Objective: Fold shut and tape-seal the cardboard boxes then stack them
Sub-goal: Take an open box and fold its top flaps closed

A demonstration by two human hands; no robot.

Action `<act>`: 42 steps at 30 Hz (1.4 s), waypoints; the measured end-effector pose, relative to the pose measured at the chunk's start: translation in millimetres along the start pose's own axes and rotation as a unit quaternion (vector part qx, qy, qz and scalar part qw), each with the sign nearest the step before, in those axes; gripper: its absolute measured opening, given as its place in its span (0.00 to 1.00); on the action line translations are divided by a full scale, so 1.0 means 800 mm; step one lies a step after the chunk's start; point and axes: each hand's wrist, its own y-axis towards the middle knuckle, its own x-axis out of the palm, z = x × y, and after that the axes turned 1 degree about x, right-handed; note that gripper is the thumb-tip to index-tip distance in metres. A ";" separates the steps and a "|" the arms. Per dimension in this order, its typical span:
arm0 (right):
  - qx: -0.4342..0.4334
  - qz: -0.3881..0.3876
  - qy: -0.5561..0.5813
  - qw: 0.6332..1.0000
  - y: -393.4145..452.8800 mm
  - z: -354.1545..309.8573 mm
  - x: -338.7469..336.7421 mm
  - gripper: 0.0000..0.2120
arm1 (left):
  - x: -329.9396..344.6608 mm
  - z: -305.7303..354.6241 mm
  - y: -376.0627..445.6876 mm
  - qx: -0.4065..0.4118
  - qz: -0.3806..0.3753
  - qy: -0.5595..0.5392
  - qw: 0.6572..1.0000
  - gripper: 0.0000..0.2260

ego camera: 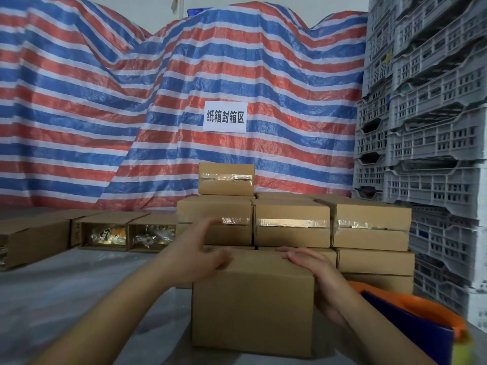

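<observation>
Nearest box: stands on the table directly in front of the person, close to the near edge; plain brown cardboard, top folded flat, no tape visible on the faces in view.
Left hand: at the box's upper left corner, fingers loosely curled over the top edge; motion blur hides whether it grips, so I cannot tell.
Right hand: lies along the box's upper right edge, fingers straight and flat on the top, palm against the right side.
Clearance, left: bare grey table surface runs from the box out to the left.
Clearance, right: an orange and blue object lies just beside the box.
Clearance, rear: sealed stack stands just behind the box, each carton showing a shiny tape strip across its front; one single carton tops the stack.
Open boxes: in a row at far left, open ends facing the viewer, clear-wrapped contents showing.
Backdrop: striped tarp with a white sign; grey crates piled along the right edge.
</observation>
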 end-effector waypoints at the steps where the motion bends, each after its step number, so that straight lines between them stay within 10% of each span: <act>1: -0.003 0.000 -0.002 1.000 0.000 -0.001 0.001 0.18 | 0.005 0.013 0.000 0.046 0.010 0.079 0.996 0.30; 12: 0.012 -0.019 0.018 1.000 0.000 0.004 -0.003 0.14 | 0.063 0.045 0.007 0.100 -0.131 0.313 0.935 0.38; 17: -0.013 0.097 -0.194 0.976 0.000 -0.012 -0.021 0.18 | 0.064 0.048 0.010 0.094 -0.143 0.319 0.932 0.37; 22: -0.050 0.214 -0.690 0.690 -0.030 -0.041 -0.094 0.17 | 0.063 0.044 0.007 0.098 -0.134 0.317 0.934 0.39; 25: 0.021 0.207 -0.763 0.612 -0.054 -0.035 -0.116 0.23 | 0.064 0.043 0.007 0.102 -0.130 0.315 0.935 0.41; 39: 0.002 0.254 -0.787 0.562 -0.085 0.012 -0.120 0.26 | 0.060 0.052 0.002 0.075 -0.136 0.295 0.943 0.40; 42: -0.031 0.279 -0.712 0.644 -0.077 -0.007 -0.121 0.32 | 0.057 0.053 0.006 0.050 -0.150 0.240 0.958 0.35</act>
